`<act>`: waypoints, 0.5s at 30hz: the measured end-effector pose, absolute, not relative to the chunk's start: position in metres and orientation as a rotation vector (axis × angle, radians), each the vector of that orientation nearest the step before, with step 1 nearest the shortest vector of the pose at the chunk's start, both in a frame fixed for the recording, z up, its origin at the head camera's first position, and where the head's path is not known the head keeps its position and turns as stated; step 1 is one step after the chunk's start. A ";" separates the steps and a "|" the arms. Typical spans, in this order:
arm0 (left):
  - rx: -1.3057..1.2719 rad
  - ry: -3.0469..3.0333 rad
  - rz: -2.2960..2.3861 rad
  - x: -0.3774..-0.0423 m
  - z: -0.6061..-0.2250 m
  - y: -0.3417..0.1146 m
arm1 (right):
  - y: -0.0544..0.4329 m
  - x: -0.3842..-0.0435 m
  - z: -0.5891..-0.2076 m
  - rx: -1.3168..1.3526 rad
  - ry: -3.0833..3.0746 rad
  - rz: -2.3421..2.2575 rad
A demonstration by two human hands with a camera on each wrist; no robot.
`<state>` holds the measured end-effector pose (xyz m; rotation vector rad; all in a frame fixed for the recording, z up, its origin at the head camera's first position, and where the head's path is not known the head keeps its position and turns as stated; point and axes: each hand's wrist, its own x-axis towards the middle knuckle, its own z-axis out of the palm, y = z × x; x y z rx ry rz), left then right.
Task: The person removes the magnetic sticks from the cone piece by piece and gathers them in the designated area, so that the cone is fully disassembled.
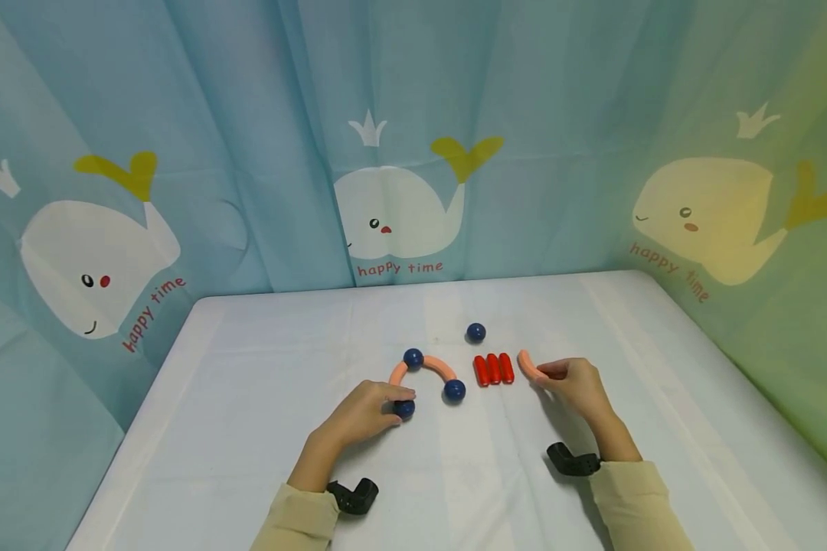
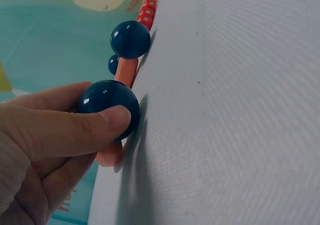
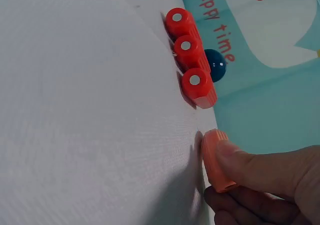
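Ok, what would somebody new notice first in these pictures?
Probably the arch of orange curved rods and dark blue balls mid-table, with the left hand pinching its nearest blue ball. Next, three red rods side by side, and the right hand holding a loose orange curved piece beside them.

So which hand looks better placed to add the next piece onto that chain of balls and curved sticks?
Probably the right hand: it already pinches a loose curved orange stick. The left hand is busy gripping the blue end ball of the chain, seemingly steadying it.
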<state>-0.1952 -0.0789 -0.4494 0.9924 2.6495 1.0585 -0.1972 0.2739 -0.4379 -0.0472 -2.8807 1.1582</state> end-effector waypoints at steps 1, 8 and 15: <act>0.997 2.649 1.060 -0.195 -0.449 -0.079 | 0.273 -0.197 -0.438 -0.050 -2.887 1.152; 1.023 2.635 1.080 -0.195 -0.448 -0.079 | 0.266 -0.201 -0.442 -0.055 -2.870 1.148; 1.018 2.644 1.078 -0.195 -0.449 -0.079 | 0.258 -0.202 -0.445 -0.059 -2.865 1.123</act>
